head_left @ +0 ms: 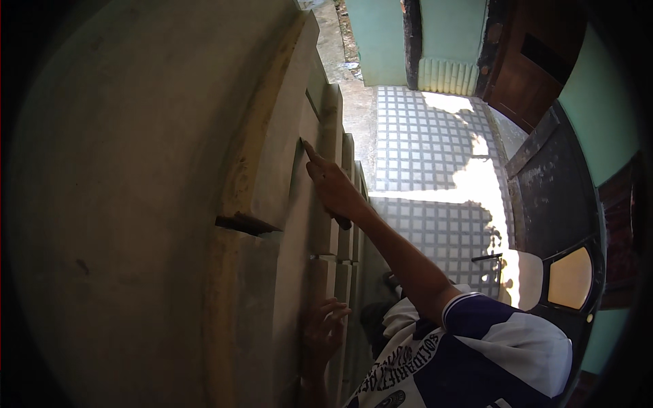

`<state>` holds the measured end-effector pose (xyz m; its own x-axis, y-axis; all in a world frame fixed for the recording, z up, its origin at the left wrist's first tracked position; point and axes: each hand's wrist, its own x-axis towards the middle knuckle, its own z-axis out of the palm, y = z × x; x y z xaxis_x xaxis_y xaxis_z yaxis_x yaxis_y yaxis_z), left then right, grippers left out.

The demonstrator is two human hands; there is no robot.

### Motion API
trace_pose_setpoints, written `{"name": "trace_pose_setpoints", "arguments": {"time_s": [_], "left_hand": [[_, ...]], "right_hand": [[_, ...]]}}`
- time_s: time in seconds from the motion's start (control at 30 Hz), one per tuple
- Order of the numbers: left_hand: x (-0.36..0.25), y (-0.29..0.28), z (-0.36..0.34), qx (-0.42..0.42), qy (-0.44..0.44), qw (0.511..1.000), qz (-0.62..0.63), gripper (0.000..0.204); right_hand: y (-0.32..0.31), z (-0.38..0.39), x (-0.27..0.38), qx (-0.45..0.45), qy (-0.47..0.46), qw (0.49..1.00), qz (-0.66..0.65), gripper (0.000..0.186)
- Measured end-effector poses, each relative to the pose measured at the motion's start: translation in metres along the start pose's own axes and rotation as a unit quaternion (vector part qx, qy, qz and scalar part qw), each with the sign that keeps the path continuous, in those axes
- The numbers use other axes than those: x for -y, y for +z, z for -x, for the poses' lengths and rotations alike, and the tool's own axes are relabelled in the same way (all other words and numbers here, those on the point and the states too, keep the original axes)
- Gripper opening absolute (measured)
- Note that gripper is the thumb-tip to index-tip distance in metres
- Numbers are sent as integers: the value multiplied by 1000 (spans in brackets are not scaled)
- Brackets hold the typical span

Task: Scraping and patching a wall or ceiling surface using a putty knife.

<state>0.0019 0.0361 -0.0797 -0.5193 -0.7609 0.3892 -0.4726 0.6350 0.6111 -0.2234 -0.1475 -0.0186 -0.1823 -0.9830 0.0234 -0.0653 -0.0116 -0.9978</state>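
My right hand (333, 187) reaches across the pale stepped plaster moulding (275, 136) with its index finger stretched out. It grips a flat hand tool whose dark handle end (344, 222) pokes out below the palm. A thin dark tip shows past the fingertip, against the plaster; most of the blade is hidden. Lower in the head view, my left hand (326, 328) is in shade close to the lower moulding steps (325, 285). Its fingers are loosely bent and apart, and I see nothing in them.
A broad plain wall (115, 183) fills the left side. A gap (248, 224) splits the moulding into upper and lower sections. Beyond my arm lies a tiled floor (415, 156) with bright sun patches. A chair (570, 279), a brown door (530, 61) and green walls stand to the right.
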Motion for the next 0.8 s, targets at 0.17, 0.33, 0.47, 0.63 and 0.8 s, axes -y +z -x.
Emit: {"name": "trace_pose_setpoints", "arguments": {"time_s": [0.17,0.33,0.47,0.63,0.8], "left_hand": [[1,-1,2,13,-23,1000,15,29],[0,-2,3,17,-37,999,26,26],[1,-2,1,15,-24,999,20,25],[-2,-3,3,13,-27,999,15,23],[3,-2,4,15,-24,999,17,23]], "right_hand": [[12,27,-35,20,-33,999,35,54],[-3,21,-2,43,28,998,27,54],[-6,13,1,41,52,997,44,54],[15,53,-23,37,-40,996,73,55],[8,43,-4,49,43,997,34,55]]}}
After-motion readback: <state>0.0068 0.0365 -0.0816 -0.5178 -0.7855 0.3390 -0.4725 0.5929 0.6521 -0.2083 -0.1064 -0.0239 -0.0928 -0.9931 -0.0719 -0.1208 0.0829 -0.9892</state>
